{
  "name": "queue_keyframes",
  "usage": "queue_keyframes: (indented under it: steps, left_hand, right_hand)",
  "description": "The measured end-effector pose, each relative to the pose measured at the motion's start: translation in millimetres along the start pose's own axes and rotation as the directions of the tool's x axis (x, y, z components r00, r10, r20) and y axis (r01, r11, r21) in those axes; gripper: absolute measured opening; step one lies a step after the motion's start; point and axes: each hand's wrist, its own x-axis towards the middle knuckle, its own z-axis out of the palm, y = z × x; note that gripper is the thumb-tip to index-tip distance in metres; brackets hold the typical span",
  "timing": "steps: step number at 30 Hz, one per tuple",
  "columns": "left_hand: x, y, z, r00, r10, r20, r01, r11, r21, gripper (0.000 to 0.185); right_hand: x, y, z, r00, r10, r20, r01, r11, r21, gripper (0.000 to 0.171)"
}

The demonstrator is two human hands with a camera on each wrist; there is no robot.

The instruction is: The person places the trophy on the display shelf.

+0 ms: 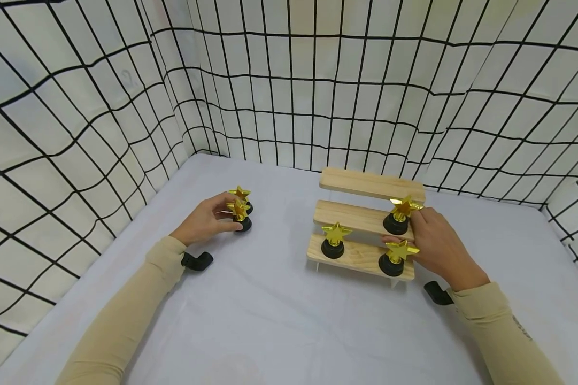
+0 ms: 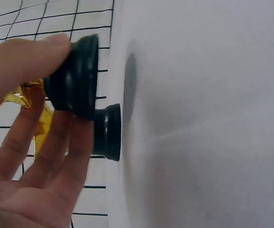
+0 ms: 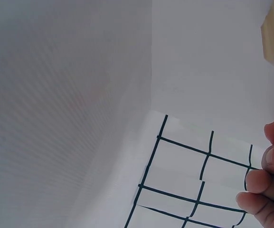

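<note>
In the head view my left hand pinches a gold star trophy by its black base, between thumb and fingers. The left wrist view shows that base raised just off the cloth, with a second trophy's base standing behind it. My right hand grips the right end of the middle tier of a three-tier wooden display stand. Its curled fingertips show at the right wrist view's edge. One trophy stands on the middle tier, two on the bottom tier.
A white cloth covers the table. Walls of white sheeting with a black grid enclose the back and sides. Black wrist mounts stick out beside both sleeves. The stand's top tier bears no trophy.
</note>
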Motion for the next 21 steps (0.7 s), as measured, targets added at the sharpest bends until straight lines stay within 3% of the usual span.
queue_keyframes:
  steps: [5,13,21]
  left_hand:
    - [-1.6,6.0,-2.1,1.000,0.020,0.004,-0.020,1.000,0.024,0.051]
    - [-2.8,19.3,-5.1,1.000,0.024,0.001,-0.024,0.997,0.070,0.051]
    - [0.1,39.5,-5.7,0.996,0.089,0.020,-0.091,0.990,0.104,0.048]
  right_hand:
    - [1,-3,0,0.999,0.025,0.034,-0.025,1.000,-0.001,0.079]
    - [1,-4,0,1.000,-0.007,0.013,0.007,1.000,-0.003,0.093]
    - [-1,-4,-5,1.000,0.011,0.027,-0.010,1.000,-0.025,0.091]
